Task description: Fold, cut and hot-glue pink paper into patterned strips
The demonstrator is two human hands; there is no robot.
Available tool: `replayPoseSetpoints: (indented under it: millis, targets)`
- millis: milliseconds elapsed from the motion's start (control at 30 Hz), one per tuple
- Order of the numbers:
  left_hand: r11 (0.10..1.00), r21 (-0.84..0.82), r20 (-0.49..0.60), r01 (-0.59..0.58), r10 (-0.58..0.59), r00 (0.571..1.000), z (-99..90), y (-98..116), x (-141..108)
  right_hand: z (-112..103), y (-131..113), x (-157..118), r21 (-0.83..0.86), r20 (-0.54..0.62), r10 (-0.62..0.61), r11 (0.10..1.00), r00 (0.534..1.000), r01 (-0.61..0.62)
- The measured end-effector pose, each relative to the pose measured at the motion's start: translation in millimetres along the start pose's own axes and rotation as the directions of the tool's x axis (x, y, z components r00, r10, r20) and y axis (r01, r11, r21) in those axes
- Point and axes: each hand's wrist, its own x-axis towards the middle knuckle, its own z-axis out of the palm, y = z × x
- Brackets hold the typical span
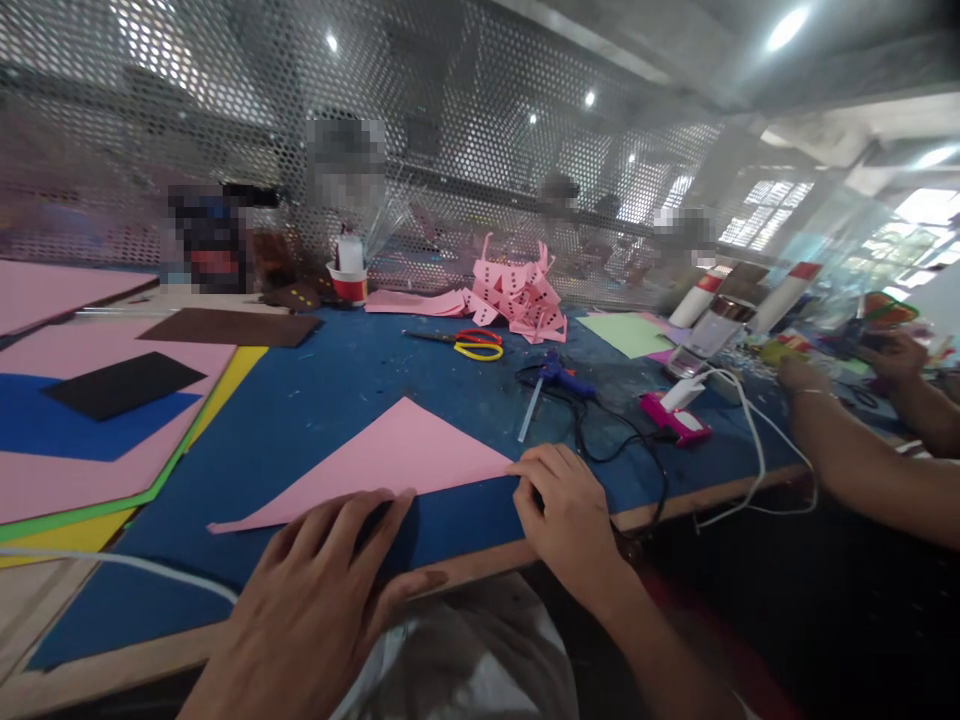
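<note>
A pink paper triangle (397,450) lies on the blue tabletop (300,390), its long edge toward me and a narrow bent tip at its left end. My left hand (322,570) rests with fingers spread, fingertips on the near edge of the triangle. At the triangle's right corner, my right hand (562,510) pinches the tip between thumb and fingers. Behind the paper are scissors (480,345) with red and yellow handles. A blue glue gun (559,375) with a clear glue stick lies beyond my right hand.
Stacked coloured sheets (172,350) lie at left, a black piece (124,385) on top. Pink punched strips (517,295) and a red-white cup (349,283) stand behind. Cables run around a pink power socket (675,418). Another person's arm (862,450) reaches in at right.
</note>
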Motion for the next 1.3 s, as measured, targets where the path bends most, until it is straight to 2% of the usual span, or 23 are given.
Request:
replayPoseSetpoints:
  millis: [367,600,700,833,900,1133,1300]
  targets:
    - [1.000,-0.003,0.032,0.029,-0.029,0.999,8.5,-5,-4,4,2,-2,-0.040,-0.083,0.115,0.992,0.990,-0.118]
    - [0.999,-0.018,0.015,0.031,-0.031,0.999,9.8,-5,-4,2,4,-2,0.039,-0.136,0.101,0.995,0.986,-0.096]
    - [0.999,-0.025,0.021,0.028,-0.028,0.999,6.4,-7,-1,-2,3,0,0.106,-0.085,0.031,0.994,0.996,-0.022]
    - [0.997,-0.078,0.075,-0.001,0.006,0.997,1.2,-14,6,-10,1,5,0.152,0.105,-0.115,0.983,0.988,0.098]
    - [0.995,-0.099,0.065,-0.009,0.016,0.998,0.7,-19,10,-12,1,8,0.139,0.155,-0.149,0.982,0.977,0.127]
    - [0.989,-0.144,0.007,-0.025,0.027,1.000,4.5,-25,14,-3,13,11,0.048,0.121,-0.081,0.996,0.989,0.075]
    - [0.976,-0.205,-0.011,-0.076,0.075,0.997,4.5,-33,23,-6,9,13,0.052,0.099,-0.147,0.988,0.984,0.142]
